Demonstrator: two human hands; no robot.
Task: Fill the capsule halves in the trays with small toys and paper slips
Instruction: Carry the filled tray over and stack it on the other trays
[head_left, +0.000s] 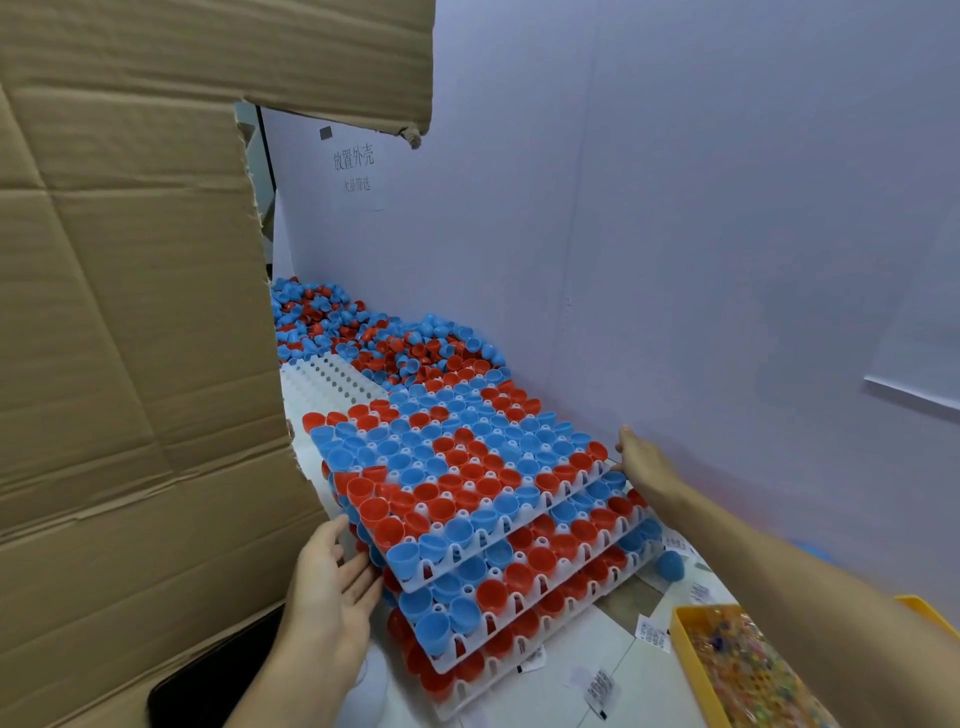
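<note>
The cardboard box (130, 312) stands at your left, beside the work surface. The stack of white trays (498, 525), loaded with red and blue capsule halves, lies between your hands. The yellow bin (680, 639) of small toys sits at lower right. Your left hand (332, 577) rests with fingers straight against the stack's left edge. Your right hand (641, 460) touches the top tray's far right corner; its grip cannot be determined. Paper slips (600, 686) lie near the stack.

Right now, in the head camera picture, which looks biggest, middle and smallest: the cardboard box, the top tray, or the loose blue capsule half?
1. cardboard box, though it sits nearest the camera
2. top tray
3. loose blue capsule half, clearly smallest
</note>
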